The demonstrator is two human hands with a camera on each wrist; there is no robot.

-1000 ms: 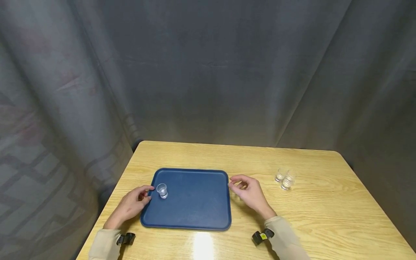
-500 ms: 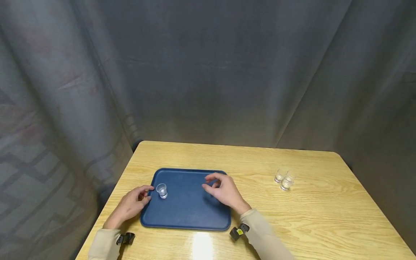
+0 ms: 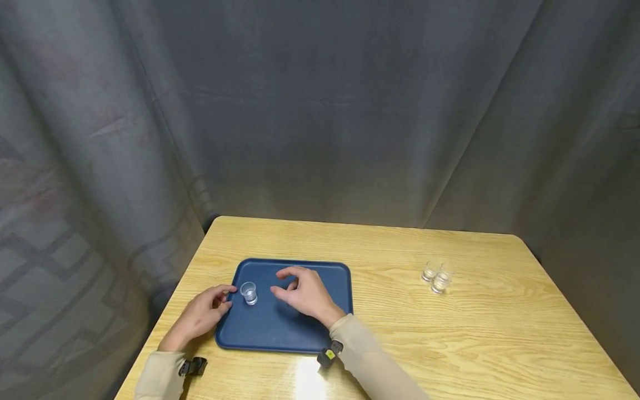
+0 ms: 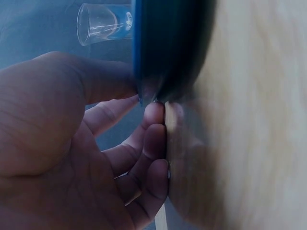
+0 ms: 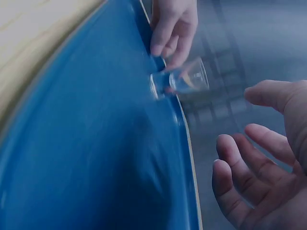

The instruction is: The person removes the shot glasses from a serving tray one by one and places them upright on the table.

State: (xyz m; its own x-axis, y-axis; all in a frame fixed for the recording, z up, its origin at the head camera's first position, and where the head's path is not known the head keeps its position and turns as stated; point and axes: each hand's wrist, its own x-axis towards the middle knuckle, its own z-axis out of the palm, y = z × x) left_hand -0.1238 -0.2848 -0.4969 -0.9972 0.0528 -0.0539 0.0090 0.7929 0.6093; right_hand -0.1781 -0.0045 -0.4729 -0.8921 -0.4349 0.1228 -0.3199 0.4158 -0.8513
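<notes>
A clear shot glass stands upright near the left end of a dark blue tray; it looks to have a little clear liquid in it. Beside that end my left hand touches the rim with thumb and index fingertips. In the left wrist view, the other fingers of the left hand rest bent against the tabletop. Over the middle of the tray is my right hand, thumb and fingers spread apart around nothing. The right wrist view shows the right hand pointing toward the shot glass, apart from it.
Three more clear shot glasses stand close together on the right part of the wooden table. Grey curtains hang behind the table and at its sides.
My right hand has moved left from the tray's right edge to over its middle, fingers still parted. The left hand, tray and glasses stay in place.
</notes>
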